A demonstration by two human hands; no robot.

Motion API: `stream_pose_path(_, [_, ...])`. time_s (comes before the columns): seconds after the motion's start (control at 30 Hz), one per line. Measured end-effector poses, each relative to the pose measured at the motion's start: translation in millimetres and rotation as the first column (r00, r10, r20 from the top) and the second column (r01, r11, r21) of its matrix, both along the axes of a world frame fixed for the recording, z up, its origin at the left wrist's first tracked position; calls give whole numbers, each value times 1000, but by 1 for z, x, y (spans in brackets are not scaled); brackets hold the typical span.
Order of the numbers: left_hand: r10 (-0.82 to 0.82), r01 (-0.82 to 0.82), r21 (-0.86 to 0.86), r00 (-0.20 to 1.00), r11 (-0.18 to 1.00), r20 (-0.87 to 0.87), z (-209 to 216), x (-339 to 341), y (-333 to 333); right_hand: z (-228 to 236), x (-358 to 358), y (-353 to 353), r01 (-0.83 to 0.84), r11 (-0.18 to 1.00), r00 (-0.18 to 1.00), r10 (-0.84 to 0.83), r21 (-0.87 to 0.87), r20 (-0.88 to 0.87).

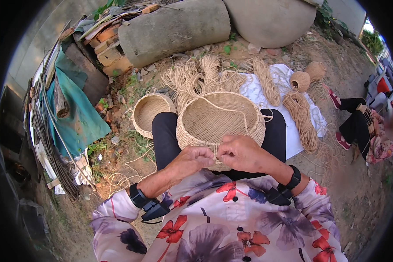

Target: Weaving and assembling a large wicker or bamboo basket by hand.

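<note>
A round woven basket (185, 136) of pale twisted cord rests between my knees, its opening facing up. At its near rim my left hand (188, 161) is closed in a pinch, with the fingertips on a cord (215, 149) at the rim. Close beside it, my right hand (243, 153) is closed too, thumb and fingers pressed together on the same bit of cord. What exactly lies between the fingertips is partly hidden. A loose strand (225, 108) crosses the basket's opening and comes down toward my right hand.
A smaller woven basket (139, 122) stands left of my knee. Cord bundles (209, 72) lie beyond, others on a white cloth (294, 131) with two small round woven pieces (300, 80). A person (357, 126) sits at the right. Loose cord (118, 180) trails on the ground.
</note>
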State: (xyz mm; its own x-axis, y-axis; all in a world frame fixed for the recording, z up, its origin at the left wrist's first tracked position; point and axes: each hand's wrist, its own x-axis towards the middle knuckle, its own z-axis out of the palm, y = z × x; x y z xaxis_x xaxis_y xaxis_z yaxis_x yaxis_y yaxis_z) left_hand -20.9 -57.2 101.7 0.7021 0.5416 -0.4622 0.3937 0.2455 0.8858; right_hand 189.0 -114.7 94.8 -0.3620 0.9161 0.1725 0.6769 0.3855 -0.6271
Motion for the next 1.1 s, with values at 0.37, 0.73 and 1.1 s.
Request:
stream_pose_path(0.37, [-144,128,104,976,986,164,-16,-12,4,19,-6,1,-50,977,995,67,-207,73])
stream_pose_path(0.73, [-96,79,95,977,992,188,-30,-7,8,18,-10,3,82,917,993,-109,-391,-49])
stream_pose_path(1.1, [-42,-33,377,981,926,189,-25,-7,-10,11,-3,5,52,985,996,-62,-165,-56])
